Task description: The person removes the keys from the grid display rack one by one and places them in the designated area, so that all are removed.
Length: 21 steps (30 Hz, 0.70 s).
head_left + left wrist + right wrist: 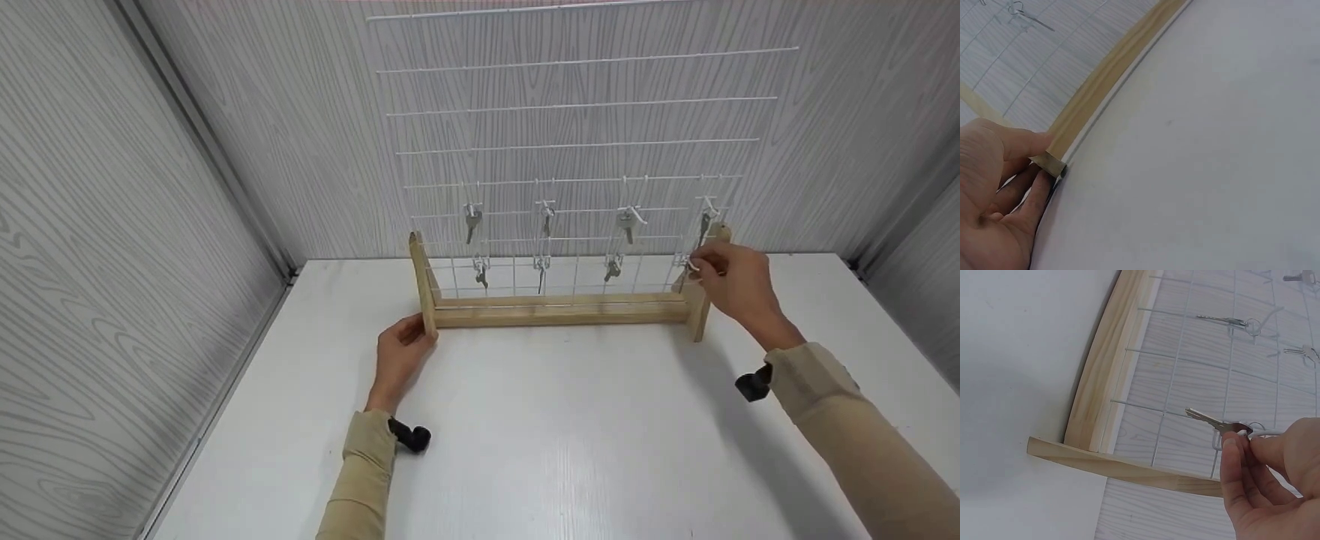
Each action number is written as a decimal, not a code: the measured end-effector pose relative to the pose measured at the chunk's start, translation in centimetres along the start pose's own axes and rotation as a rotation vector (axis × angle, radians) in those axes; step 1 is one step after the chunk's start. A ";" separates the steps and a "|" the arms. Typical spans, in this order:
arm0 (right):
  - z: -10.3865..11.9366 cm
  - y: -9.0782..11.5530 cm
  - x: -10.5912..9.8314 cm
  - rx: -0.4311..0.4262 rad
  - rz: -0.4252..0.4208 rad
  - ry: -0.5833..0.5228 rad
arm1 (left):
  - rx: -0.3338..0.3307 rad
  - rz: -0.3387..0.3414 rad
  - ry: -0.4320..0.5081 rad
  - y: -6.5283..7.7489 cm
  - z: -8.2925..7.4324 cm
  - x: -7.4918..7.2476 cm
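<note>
Hands (1266,486), vertical key (1213,422), blade downward

A smooth white tabletop (570,435) spreads across the lower part of the head view. From its middle, a pale grey wood-grain back wall (300,112) rises at 12 o'clock, a similar left wall (90,262) stands toward 9, and a right wall (930,300) toward 3. A grey corner strip (199,127) slants down at 10. Dark corner fittings sit at 10 (289,274) and 2 (856,268).
</note>
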State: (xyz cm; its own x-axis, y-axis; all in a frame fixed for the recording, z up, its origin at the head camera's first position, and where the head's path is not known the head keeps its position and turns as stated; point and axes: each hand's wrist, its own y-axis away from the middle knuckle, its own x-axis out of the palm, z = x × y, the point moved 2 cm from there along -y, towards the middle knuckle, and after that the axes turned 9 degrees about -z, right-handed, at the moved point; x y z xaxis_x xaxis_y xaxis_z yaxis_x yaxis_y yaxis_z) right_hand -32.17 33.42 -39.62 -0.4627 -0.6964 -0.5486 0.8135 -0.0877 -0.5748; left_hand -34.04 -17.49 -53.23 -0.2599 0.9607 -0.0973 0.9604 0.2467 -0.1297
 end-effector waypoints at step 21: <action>0.5 1.1 -1.3 -0.010 -0.019 0.022 | 0.002 -0.014 -0.021 0.2 0.3 -0.2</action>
State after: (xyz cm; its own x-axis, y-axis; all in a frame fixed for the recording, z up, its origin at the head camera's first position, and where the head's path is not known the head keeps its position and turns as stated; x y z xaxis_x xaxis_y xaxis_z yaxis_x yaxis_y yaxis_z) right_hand -30.53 33.92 -39.20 -0.4860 -0.6787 -0.5506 0.8008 -0.0934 -0.5916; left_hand -33.79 -17.64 -53.50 -0.2751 0.9544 -0.1158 0.9565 0.2595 -0.1334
